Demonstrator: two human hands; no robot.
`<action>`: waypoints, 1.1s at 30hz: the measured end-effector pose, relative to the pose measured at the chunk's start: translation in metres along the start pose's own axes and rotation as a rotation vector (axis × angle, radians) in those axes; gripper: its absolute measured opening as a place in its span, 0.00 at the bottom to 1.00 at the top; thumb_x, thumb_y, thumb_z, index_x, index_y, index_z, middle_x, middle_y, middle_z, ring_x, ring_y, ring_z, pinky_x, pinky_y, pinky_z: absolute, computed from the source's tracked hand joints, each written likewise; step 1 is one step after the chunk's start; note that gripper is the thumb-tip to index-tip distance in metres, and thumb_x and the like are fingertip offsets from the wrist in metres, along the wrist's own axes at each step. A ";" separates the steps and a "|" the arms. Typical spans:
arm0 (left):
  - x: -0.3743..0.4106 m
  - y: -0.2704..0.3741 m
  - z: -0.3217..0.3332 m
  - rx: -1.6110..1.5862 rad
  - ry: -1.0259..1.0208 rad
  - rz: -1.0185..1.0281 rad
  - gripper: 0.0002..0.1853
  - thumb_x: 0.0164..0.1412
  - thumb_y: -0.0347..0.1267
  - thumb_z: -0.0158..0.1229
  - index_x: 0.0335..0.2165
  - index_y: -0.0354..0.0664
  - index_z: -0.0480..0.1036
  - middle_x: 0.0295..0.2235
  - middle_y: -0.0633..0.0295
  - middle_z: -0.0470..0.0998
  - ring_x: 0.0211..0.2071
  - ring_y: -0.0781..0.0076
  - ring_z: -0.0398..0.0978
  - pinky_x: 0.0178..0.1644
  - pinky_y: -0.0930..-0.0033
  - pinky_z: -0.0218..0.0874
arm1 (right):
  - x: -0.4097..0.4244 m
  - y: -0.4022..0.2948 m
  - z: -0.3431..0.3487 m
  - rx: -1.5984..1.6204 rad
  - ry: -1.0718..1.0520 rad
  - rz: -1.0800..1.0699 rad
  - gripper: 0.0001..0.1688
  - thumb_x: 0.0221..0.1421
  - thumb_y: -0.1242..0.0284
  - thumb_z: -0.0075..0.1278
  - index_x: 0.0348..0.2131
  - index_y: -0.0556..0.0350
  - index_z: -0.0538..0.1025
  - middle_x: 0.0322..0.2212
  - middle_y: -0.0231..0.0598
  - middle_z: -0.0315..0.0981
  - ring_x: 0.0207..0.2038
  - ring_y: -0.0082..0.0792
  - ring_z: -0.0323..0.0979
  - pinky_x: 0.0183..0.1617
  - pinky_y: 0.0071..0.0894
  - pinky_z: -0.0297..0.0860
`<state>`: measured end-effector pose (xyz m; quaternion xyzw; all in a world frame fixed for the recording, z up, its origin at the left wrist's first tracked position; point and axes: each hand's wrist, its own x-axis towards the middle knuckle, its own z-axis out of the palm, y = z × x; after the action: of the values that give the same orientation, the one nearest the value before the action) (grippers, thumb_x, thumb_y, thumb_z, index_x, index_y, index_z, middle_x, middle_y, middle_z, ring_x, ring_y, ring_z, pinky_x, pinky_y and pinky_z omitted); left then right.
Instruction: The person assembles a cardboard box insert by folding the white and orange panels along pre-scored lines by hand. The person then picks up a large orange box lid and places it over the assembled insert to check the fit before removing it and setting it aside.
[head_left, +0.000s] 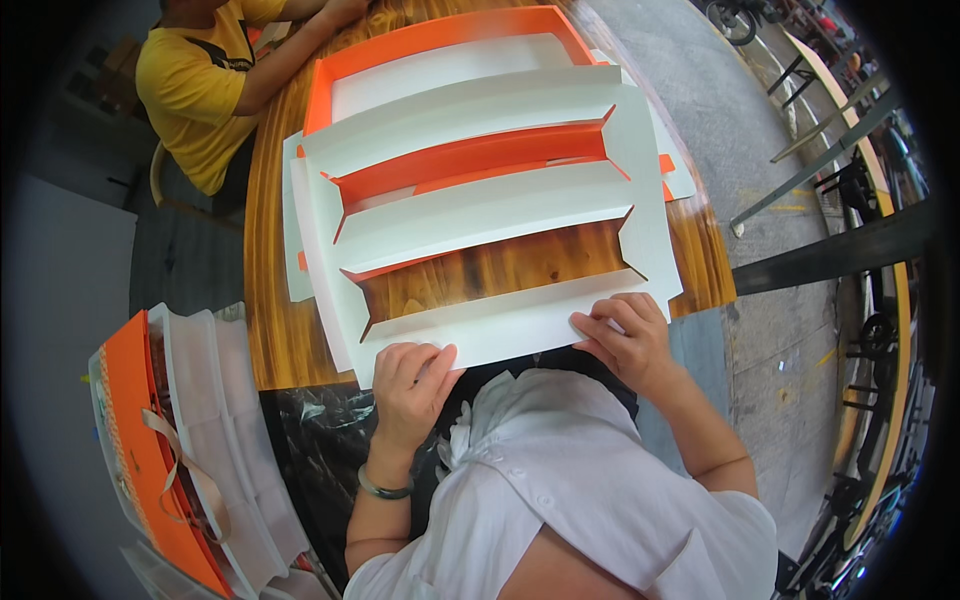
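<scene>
A white cardboard sheet (480, 191) with orange undersides and two long cut-out openings lies before me. Its inner flaps stand partly folded at the openings. Near the lower left corner, my left hand (412, 382) grips the front edge between thumb and fingers. My right hand (626, 334) pinches the same edge near its right end. Through the nearer opening the wood table shows; through the farther one, more orange card is visible. Behind the sheet stands an orange tray-shaped box (442, 49) with a white inside. The fingertips beneath the sheet are hidden.
Other white and orange card pieces (298, 225) lie under the sheet on the wooden table (270, 322). A person in a yellow shirt (199, 90) sits at the far left. Orange ribboned card (135, 405) and translucent plastic bins (225, 420) stand at lower left.
</scene>
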<state>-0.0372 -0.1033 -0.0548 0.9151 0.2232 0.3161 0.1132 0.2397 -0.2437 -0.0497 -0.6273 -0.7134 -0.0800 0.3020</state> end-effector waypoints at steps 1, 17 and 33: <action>0.002 -0.002 -0.001 -0.001 -0.004 0.015 0.17 0.44 0.29 0.70 0.38 0.42 0.80 0.34 0.63 0.75 0.36 0.60 0.72 0.40 0.60 0.63 | 0.001 0.000 -0.002 -0.003 -0.013 0.008 0.21 0.43 0.64 0.65 0.39 0.47 0.80 0.34 0.29 0.70 0.35 0.33 0.70 0.38 0.35 0.66; 0.029 0.000 -0.020 0.073 -0.326 0.052 0.23 0.44 0.32 0.69 0.43 0.44 0.77 0.33 0.66 0.73 0.35 0.65 0.71 0.37 0.63 0.60 | 0.024 0.009 -0.020 -0.050 -0.356 -0.103 0.24 0.45 0.62 0.63 0.43 0.47 0.77 0.34 0.26 0.68 0.37 0.32 0.68 0.42 0.34 0.64; 0.008 0.028 0.020 0.017 -0.052 0.145 0.20 0.45 0.32 0.69 0.40 0.42 0.79 0.37 0.65 0.77 0.37 0.64 0.72 0.40 0.61 0.63 | 0.004 -0.031 0.024 0.057 -0.050 -0.115 0.23 0.44 0.64 0.62 0.43 0.48 0.79 0.37 0.27 0.71 0.35 0.30 0.68 0.38 0.33 0.64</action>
<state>-0.0099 -0.1252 -0.0568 0.9377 0.1562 0.2976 0.0880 0.2023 -0.2346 -0.0582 -0.5780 -0.7577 -0.0610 0.2967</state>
